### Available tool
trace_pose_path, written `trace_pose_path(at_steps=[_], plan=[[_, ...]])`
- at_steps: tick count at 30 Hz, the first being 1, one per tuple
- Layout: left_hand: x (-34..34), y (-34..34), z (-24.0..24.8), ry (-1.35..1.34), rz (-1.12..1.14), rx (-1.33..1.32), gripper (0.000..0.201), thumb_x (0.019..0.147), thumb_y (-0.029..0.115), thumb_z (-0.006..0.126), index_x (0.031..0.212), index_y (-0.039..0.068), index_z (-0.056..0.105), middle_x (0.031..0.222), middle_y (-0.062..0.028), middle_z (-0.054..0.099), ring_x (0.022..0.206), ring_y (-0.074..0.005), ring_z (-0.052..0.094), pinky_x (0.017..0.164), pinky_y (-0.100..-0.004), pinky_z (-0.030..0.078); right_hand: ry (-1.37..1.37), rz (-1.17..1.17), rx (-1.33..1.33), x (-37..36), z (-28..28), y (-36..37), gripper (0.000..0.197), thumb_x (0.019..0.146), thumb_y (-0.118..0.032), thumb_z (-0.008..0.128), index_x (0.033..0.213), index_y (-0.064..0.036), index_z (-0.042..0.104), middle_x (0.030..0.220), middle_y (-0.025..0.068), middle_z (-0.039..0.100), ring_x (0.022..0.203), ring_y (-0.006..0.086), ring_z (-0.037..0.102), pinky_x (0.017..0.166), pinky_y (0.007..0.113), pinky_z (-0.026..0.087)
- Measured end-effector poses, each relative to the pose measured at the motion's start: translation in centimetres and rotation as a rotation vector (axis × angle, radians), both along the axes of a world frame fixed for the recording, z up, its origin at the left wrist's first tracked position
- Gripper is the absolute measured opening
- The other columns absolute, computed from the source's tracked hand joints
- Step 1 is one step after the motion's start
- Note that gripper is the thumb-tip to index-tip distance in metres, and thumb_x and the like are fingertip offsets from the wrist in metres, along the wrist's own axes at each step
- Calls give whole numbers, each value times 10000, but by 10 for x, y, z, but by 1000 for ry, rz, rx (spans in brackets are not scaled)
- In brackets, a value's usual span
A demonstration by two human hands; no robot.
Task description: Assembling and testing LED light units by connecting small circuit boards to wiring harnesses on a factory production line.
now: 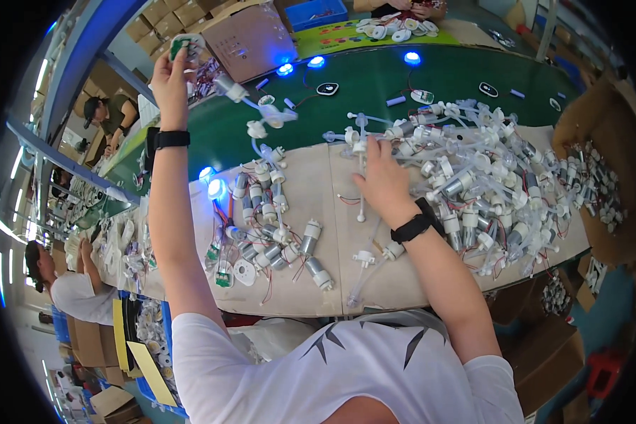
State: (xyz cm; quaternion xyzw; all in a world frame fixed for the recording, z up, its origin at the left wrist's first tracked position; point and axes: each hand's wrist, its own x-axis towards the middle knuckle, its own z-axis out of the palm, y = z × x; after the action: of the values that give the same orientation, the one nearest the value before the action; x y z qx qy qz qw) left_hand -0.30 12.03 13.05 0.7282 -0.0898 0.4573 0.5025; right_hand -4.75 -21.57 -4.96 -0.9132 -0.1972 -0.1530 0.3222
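My left hand [169, 86] is raised at the far left, its fingers closed on a white plastic housing with a green circuit board [181, 46]. Below that hand, a small motor with white fittings and clear tube [230, 87] appears over the green belt; its blurred outline hides how it is supported. My right hand [386, 185] is at the left edge of a big heap of small silver motors with white caps and clear tubes [466, 185]. Its thumb stands apart from the fingers, with the fingertips by a white tube fitting [361, 146].
Across the table runs a green conveyor belt [360, 78] with lit blue lamps [412, 59], purple cylinders [397, 101] and oval boards. A smaller motor group [265, 251] lies on the cardboard [338, 205]. A carton [251, 42] stands at the back; other people work at left and far side.
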Motion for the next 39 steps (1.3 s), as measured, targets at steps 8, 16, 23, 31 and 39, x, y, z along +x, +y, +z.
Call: trace_pose_path(at_steps=[8, 16, 23, 31, 39], plan=[[26, 162, -35, -84, 1057, 391, 331, 827, 265, 612, 999, -15, 567, 786, -164, 636, 709, -289, 631, 611, -372, 476, 11, 91, 64, 5, -3, 6, 409, 681, -72, 620, 1057, -49, 463, 992, 112, 515, 802, 306, 599, 646, 423, 493], [111, 151, -165, 1025, 1007, 735, 376, 832, 328, 535, 1113, 79, 554, 1224, -230, 455, 1039, -370, 549, 864, -451, 469, 316, 260, 965, 7, 6, 8, 341, 808, -32, 544, 1130, -26, 434, 938, 107, 524, 580, 138, 567, 516, 271, 459], [198, 99, -232, 1235, 765, 721, 656, 770, 586, 541, 1180, 74, 550, 1250, -228, 474, 1120, -396, 483, 919, -444, 411, 578, 283, 907, 4, 13, 4, 381, 795, 46, 522, 1156, -19, 420, 954, 111, 513, 618, 125, 599, 510, 238, 453], [203, 120, -235, 1199, 645, 644, 605, 713, 460, 634, 1218, 154, 505, 1268, -219, 439, 1149, -344, 465, 942, -433, 408, 467, 347, 837, 3, -7, 11, 329, 764, 67, 556, 1076, 18, 463, 1006, 117, 511, 673, 144, 625, 612, 247, 517], [160, 103, -185, 1376, 164, 340, 403, 614, 383, 722, 806, 52, 598, 716, -62, 547, 554, -152, 512, 517, -281, 490, 572, 391, 1248, 12, 31, -16, 340, 845, 12, 524, 1182, 21, 481, 1045, 84, 499, 782, 187, 622, 676, 292, 543]])
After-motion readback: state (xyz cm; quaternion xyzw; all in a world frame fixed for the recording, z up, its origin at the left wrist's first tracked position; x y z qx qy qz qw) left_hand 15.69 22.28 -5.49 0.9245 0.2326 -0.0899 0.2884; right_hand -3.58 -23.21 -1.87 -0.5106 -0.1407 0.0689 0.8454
